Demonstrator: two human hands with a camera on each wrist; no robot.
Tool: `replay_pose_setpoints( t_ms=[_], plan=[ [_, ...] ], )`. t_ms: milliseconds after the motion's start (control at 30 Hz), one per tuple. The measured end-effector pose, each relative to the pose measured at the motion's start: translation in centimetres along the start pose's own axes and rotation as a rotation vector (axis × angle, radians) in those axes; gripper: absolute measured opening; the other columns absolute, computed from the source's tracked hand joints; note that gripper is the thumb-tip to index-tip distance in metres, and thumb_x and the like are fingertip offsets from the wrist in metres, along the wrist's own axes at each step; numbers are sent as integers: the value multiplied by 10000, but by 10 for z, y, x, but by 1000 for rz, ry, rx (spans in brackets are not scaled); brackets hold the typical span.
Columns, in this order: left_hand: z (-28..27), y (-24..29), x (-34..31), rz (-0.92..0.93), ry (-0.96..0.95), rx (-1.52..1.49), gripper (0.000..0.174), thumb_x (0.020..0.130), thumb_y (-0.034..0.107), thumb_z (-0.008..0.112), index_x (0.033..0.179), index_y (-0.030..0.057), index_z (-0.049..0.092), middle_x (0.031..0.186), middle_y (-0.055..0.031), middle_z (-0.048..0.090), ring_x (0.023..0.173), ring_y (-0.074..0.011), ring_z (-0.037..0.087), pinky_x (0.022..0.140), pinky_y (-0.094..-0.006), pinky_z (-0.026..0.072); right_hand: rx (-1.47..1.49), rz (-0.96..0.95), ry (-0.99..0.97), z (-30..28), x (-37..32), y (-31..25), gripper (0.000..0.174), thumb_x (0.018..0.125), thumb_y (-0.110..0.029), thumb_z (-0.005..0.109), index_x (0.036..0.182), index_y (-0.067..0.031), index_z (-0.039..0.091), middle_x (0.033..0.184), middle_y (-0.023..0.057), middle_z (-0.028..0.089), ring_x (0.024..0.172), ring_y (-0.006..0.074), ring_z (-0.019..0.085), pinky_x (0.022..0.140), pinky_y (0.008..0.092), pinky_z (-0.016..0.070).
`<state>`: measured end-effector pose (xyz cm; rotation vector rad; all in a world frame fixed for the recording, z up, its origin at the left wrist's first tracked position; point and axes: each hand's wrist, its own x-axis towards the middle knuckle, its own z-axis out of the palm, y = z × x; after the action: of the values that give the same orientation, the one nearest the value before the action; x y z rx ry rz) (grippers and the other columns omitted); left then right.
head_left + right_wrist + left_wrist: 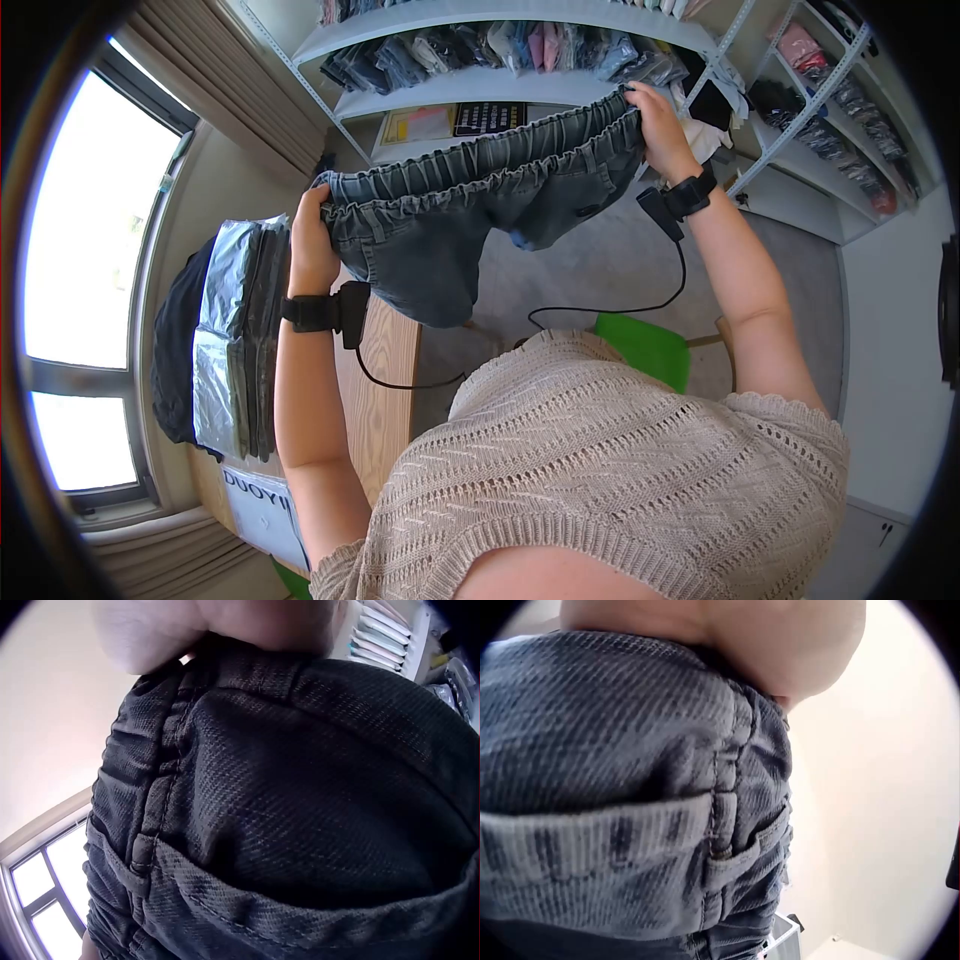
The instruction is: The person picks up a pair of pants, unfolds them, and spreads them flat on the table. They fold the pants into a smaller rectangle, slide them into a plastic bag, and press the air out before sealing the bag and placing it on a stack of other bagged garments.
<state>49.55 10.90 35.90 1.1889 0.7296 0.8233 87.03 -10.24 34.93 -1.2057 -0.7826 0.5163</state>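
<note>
A pair of dark blue-grey denim jeans [430, 250] with a gathered elastic waistband is held up and stretched sideways between both hands in the head view. The left hand [313, 245] grips one end of the waistband, and the right hand [662, 130] grips the other, higher up. The legs hang below, foreshortened. Close up in the left wrist view, the jeans [630, 742] show a pocket edge and belt loop under the left hand [727, 630]. In the right wrist view a pocket opening of the jeans [300, 795] curves below the right hand [225, 626].
Bagged garments [235, 330] are stacked on a wooden table [385, 375] at the left, beside a window [85, 240]. White shelves [440, 95] with packed clothes stand ahead. A green chair [645, 350] is near the body. Black cables run from both wrist cameras.
</note>
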Motion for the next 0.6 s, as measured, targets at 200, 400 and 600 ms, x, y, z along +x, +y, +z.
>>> replay_pose_setpoints(
  t_ms=[200,400,600],
  plan=[
    [-2,34,-42,119,-452,163,923,649,322,803,1365,4,313,1094,-76,586,1014,-189,575,944,-307,415,58,-45,-348,-8,-7,-30,504,811,-181,628,1253,-77,409,1019,-12,542,899,82,504,817,226,391],
    [-9,47,-62,106,-315,179,916,631,-164,636,1426,110,272,1160,-75,560,1085,-181,542,1002,-319,381,-40,-170,-525,1,-26,-57,822,747,-13,685,1441,-163,271,1243,-3,512,1113,110,480,986,273,340],
    [-1,58,-69,470,-242,816,661,710,-106,629,1311,116,466,1140,-96,488,1055,-222,494,928,-303,397,-470,-367,-652,-12,-11,-56,428,789,42,602,1187,-111,577,1077,-16,565,994,124,493,915,263,355]
  ],
)
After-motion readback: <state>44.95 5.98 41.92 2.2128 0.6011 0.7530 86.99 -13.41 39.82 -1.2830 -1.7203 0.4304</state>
